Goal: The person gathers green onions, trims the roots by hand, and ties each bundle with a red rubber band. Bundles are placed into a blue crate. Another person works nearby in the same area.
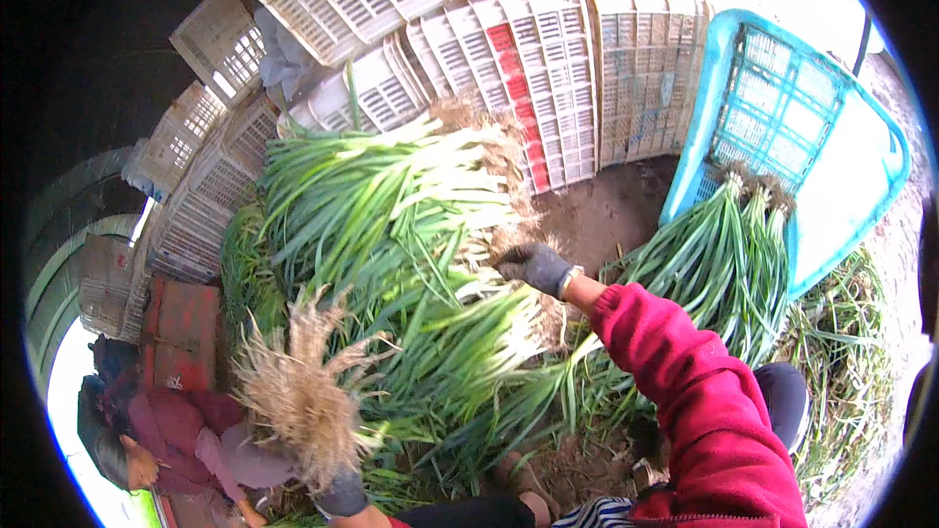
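My left hand [342, 493], in a dark grey glove, is low in the view and grips a bunch of green garlic-like plants. The bunch's dry, straw-coloured fibrous roots [308, 396] face up, blurred. A large heap of the same long green plants [381, 213] lies before me, pale stems and roots towards the right. My right hand [539, 269], also gloved, touches the heap's root ends with its fingers curled. Whether it grips a stem there is hidden.
White slatted plastic crates [506, 81] are stacked behind the heap. At right, a blue plastic basket [700, 117] stands tilted, with tied bunches [722, 249] against it. Loose leaf trimmings [843, 352] cover the ground beside it. Another person [183, 440] works at lower left.
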`<state>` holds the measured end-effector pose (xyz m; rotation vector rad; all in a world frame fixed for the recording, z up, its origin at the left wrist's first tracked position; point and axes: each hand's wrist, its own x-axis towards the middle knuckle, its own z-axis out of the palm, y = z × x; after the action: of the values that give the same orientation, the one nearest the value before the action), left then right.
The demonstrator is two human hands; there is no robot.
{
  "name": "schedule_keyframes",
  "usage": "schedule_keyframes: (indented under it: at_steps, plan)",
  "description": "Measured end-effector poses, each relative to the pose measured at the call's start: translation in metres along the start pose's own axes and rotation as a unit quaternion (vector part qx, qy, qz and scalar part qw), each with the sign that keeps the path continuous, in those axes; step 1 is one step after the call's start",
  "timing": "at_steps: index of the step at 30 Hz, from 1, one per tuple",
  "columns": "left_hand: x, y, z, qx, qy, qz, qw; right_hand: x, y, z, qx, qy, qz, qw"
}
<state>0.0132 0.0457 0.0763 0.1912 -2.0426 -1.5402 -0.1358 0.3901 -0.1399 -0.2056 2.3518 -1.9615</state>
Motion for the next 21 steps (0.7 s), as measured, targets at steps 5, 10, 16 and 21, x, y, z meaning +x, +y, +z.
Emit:
schedule_keyframes:
  at_steps: [5, 10, 16, 21]
  plan:
    - [-0.006, -0.020, 0.018, 0.004, -0.030, -0.045, 0.999, 0.123, -0.061, 0.008, 0.379, 0.091, 0.032, 0.920]
    - [-0.005, -0.032, 0.023, 0.008, -0.048, -0.076, 0.996, 0.225, -0.088, 0.016, 0.387, 0.197, 0.164, 0.886]
    - [-0.009, -0.039, 0.027, 0.000, -0.074, -0.105, 0.992, 0.240, -0.054, 0.022, 0.507, 0.214, 0.195, 0.812]
    - [-0.013, -0.049, 0.021, -0.028, -0.098, -0.111, 0.989, 0.214, -0.045, 0.044, 0.639, 0.232, 0.063, 0.731]
